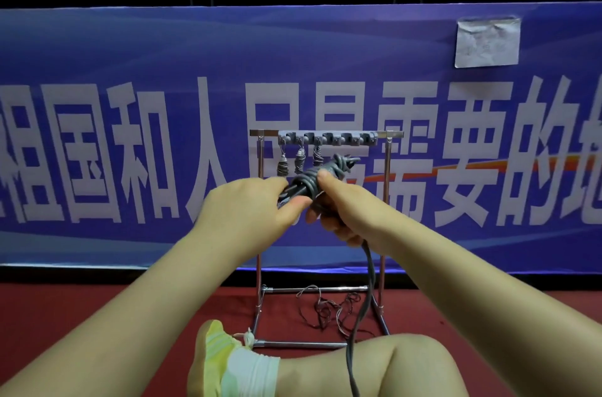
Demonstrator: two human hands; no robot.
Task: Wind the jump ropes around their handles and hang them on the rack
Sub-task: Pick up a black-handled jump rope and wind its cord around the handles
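Jump ropes [299, 164] — three hung, one [312, 181] in hands [293, 204]

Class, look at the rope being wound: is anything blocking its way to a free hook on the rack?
Nothing visible blocks it. The jump rope is held in front of the rack; three bundles fill the left hooks, the right ones are free.

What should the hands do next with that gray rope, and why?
Probably make another turn around the handles. The left hand and right hand grip the half-wound gray jump rope, but a long tail hangs loose toward the floor. Three wound ropes already hang on the rack; this one likely isn't ready to join them.
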